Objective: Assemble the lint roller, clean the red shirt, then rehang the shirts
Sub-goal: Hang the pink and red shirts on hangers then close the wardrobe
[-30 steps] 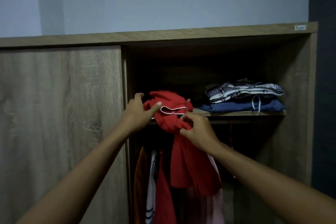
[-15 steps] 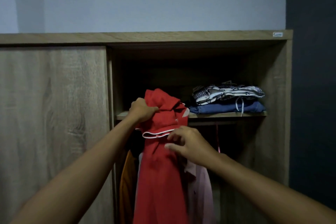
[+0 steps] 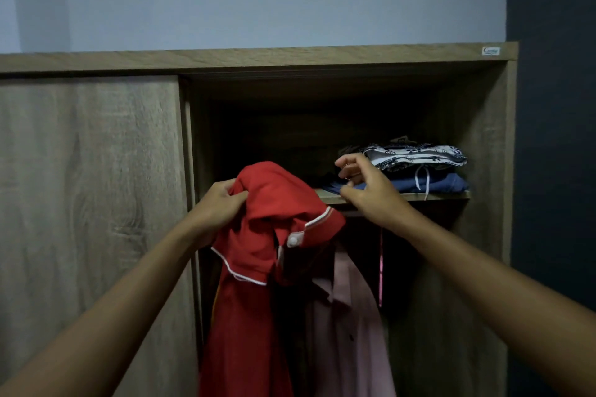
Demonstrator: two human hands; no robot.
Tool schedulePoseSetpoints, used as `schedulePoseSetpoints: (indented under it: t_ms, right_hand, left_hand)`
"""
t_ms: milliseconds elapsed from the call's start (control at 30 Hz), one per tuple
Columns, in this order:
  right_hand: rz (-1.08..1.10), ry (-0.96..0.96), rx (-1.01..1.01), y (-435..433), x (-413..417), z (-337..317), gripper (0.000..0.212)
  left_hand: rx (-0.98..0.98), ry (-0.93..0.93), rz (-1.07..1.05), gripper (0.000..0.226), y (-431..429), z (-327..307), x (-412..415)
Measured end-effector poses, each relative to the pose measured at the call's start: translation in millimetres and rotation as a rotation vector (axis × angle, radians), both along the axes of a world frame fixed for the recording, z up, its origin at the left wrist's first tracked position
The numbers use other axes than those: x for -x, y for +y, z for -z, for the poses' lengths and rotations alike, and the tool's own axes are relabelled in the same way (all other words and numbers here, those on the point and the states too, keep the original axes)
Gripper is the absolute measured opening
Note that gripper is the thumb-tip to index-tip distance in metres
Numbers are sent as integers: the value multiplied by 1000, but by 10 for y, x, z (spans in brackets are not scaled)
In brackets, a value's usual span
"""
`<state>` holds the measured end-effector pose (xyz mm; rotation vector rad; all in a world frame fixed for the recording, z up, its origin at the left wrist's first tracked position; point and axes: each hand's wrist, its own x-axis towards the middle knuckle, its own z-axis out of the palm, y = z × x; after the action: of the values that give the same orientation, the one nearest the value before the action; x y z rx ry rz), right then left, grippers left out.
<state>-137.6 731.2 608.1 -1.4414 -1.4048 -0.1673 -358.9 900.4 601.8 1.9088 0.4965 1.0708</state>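
Pale blue wall sits above the brown wooden wardrobe point(image 3: 90, 171), whose door is slid open so I can reach in. My left hand point(image 3: 216, 203) has its fingers pinching the collar end of the red shirt with white trim point(image 3: 274, 203), holding it up high by the shelf point(image 3: 325, 196) so it hangs straight. My right hand point(image 3: 367, 190) is off it, fingers spread loose, near the folded blue cloth point(image 3: 429, 184).

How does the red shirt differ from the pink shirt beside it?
The red shirt is bright with white trim, while the pink shirt is pale and plain. The left hand grips the red shirt's bunched top, while nothing touches the pink shirt. Both hang below the shelf.
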Motion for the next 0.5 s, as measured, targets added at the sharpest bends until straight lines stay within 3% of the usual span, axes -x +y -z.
schedulePoseSetpoints:
  t_ms: [233,433,500]
  right_hand:
    - [-244,-139,123,-71,11,79,67]
    - [-342,-90,50,-86,5,215,57]
    - [-287,-44,22,-38,7,280,50]
  left_hand:
    - [151,-56,98,15,-120,-12,71]
    - [313,-154,151,16,-142,-60,84]
    - [356,-182,192,17,-116,-72,88]
